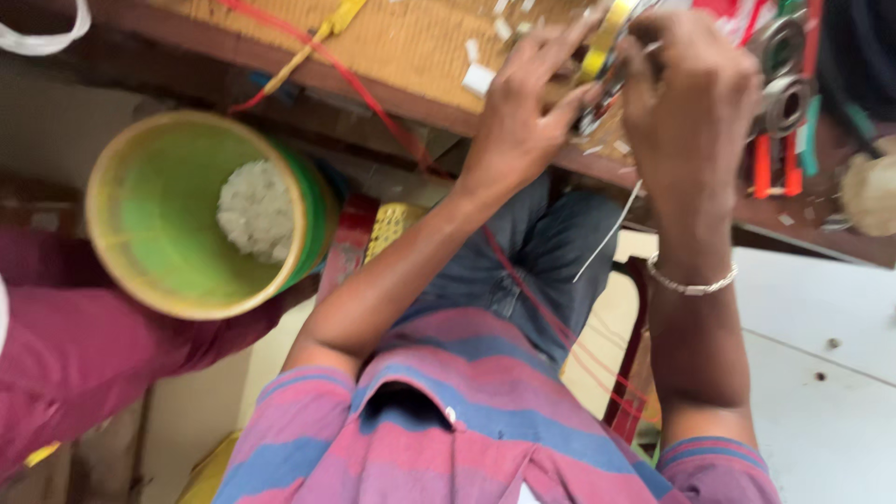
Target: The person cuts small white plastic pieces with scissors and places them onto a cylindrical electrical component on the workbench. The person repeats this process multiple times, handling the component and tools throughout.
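A wooden workbench (401,42) ran across the top of the view, its edge above the seated person's lap, while a green bucket (177,219) holding a pale clump of offcuts (257,210) sat to the left below it. Both hands met at the bench edge: the left hand (518,117) had its fingers spread and its thumb and forefinger pinched onto a small metal part (597,103) with a yellow band, and the right hand (691,93), wearing a silver bracelet (693,282), was curled closed around the same part from the other side. A thin white wire (609,233) hung down from it. The part looked light and stiff, best gripped on its body; the wire seemed limp and easily kinked. Red and green tool handles (782,159) lay at the right.
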